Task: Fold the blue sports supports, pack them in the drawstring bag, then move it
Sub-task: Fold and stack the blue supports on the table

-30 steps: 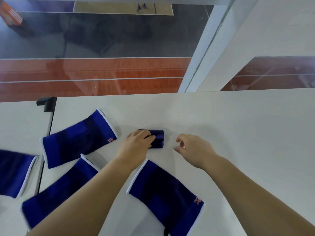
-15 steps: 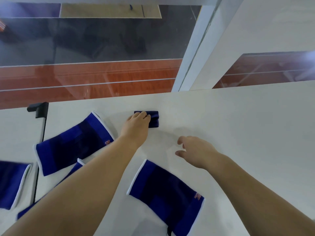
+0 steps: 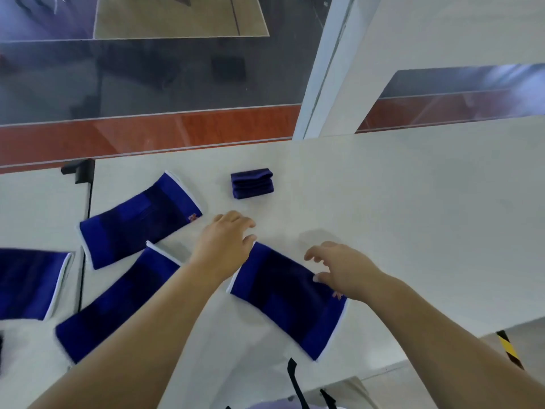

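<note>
Head view, from the left: a flat blue knitted sports support with a white hem [image 3: 29,283] lies at the frame's edge, partly cut off. Next come two more flat blue supports, the far one [image 3: 138,221] slanting beside a thin black upright post [image 3: 85,202], the near one [image 3: 118,302] partly under the left forearm. The left hand [image 3: 222,243] hovers with fingers loosely spread, holding nothing, its fingertips near the upper left corner of the fourth blue white-hemmed support [image 3: 287,299], which lies flat and diagonal on the white tabletop [image 3: 413,216]. Beyond it, well apart from both hands, sits a small dark blue folded support bundle [image 3: 252,183]. The right hand [image 3: 342,268] is likewise relaxed and empty, fingers above the support's far long edge. These sleeves look light, soft and stretchy, likely to spring open when folded, so pinching the hemmed short ends seems wisest. No drawstring bag is clearly identifiable; black straps [image 3: 295,382] show at the bottom.
</note>
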`<state>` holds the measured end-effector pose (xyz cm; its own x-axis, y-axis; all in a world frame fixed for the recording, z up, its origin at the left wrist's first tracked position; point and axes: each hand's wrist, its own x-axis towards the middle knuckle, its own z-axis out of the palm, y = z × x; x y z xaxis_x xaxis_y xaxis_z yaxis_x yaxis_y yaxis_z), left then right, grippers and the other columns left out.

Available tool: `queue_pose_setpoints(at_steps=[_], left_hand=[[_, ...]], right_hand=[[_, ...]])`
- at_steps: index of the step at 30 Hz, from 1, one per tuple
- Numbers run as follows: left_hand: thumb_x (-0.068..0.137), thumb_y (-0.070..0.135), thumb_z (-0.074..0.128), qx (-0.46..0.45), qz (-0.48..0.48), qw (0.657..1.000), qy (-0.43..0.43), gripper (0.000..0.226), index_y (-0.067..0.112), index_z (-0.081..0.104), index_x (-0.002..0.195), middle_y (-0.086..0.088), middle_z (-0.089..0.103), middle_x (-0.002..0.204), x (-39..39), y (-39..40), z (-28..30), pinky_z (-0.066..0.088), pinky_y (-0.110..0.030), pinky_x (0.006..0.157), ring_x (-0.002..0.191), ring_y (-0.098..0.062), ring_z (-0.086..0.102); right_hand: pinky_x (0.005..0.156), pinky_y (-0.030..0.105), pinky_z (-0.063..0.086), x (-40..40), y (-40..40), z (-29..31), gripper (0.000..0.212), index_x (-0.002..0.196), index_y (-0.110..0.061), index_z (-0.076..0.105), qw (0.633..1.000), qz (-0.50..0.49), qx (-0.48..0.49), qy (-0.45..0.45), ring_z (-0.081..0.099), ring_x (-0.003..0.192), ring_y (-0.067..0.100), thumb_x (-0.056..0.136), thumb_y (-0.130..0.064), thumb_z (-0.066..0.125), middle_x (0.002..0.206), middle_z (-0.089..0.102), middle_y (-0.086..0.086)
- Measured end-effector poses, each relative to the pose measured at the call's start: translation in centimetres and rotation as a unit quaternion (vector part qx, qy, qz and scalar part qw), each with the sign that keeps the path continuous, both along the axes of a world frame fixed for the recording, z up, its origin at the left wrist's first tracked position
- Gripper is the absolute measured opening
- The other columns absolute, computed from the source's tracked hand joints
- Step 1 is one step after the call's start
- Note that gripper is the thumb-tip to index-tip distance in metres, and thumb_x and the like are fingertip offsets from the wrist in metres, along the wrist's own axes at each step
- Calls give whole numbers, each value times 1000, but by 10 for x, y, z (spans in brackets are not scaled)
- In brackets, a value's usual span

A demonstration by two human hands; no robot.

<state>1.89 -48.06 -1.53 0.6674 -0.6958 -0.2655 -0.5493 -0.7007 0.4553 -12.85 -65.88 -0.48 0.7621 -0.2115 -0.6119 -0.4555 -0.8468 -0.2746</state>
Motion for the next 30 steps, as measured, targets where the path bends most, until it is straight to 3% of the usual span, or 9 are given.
queue_pose_setpoints(at_steps=[5, 9, 14, 18, 23, 25, 28, 30], left_hand=[[93, 27, 55, -32, 44, 998, 34, 30, 19, 60, 122, 3, 57, 124, -44, 31, -12, 38, -24, 95, 116, -17, 47], [92, 27, 57, -25, 82, 996, 23, 31, 19, 62, 121, 4, 57, 121, -79, 50, -16, 37, -22, 93, 113, -18, 49], [93, 29, 52, 24, 99, 994, 30, 34, 20, 59, 125, 2, 53, 130, -114, 71, -23, 35, -30, 104, 119, -20, 46], [94, 31, 47, 94, 90, 991, 14, 42, 21, 48, 136, 4, 38, 146, -134, 91, -26, 28, -31, 112, 131, -19, 36], [97, 29, 44, 112, 53, 992, 22, 49, 20, 35, 144, 2, 20, 157, -147, 107, -24, 14, -28, 117, 144, -17, 17], [97, 28, 44, 94, 60, 993, 32, 45, 19, 39, 141, 2, 27, 155, -146, 109, -19, 15, -25, 116, 143, -15, 22], [94, 24, 51, 37, 131, 989, 57, 37, 17, 54, 130, 1, 49, 139, -140, 121, -14, 31, -26, 107, 127, -17, 44], [92, 23, 55, 9, 178, 982, 55, 34, 15, 58, 125, -1, 55, 131, -132, 134, -11, 37, -29, 103, 120, -19, 50]], right_hand=[[104, 33, 38, -35, 15, -16, 62, 143, -38, 33, 996, 86, 0, -16, 33, 130, 19, 90, -19, 60, 147, 27, -6], [106, 35, 37, -55, 23, -30, 66, 148, -35, 22, 993, 114, -20, -20, 25, 131, 23, 92, -28, 56, 151, 15, -3], [109, 36, 35, -65, 40, -36, 69, 150, -25, 16, 998, 48, -17, -42, 28, 128, 29, 93, -38, 52, 147, 15, 8], [104, 37, 39, -70, 60, -40, 67, 149, -21, 15, 998, 19, -24, -51, 30, 126, 31, 95, -40, 49, 144, 16, 13], [95, 36, 46, -69, 69, -33, 62, 144, -21, 22, 997, 50, -32, -43, 38, 120, 28, 93, -40, 53, 138, 23, 11], [89, 36, 47, -64, 67, -26, 54, 138, -22, 30, 997, 57, -46, -35, 43, 117, 27, 92, -40, 53, 134, 30, 9], [87, 37, 47, -54, 67, -16, 41, 128, -22, 42, 993, 64, -97, -34, 45, 113, 26, 93, -43, 49, 128, 41, 7], [88, 37, 47, -45, 71, -11, 40, 126, -21, 45, 991, 62, -109, -46, 46, 112, 25, 93, -44, 48, 128, 45, 6]])
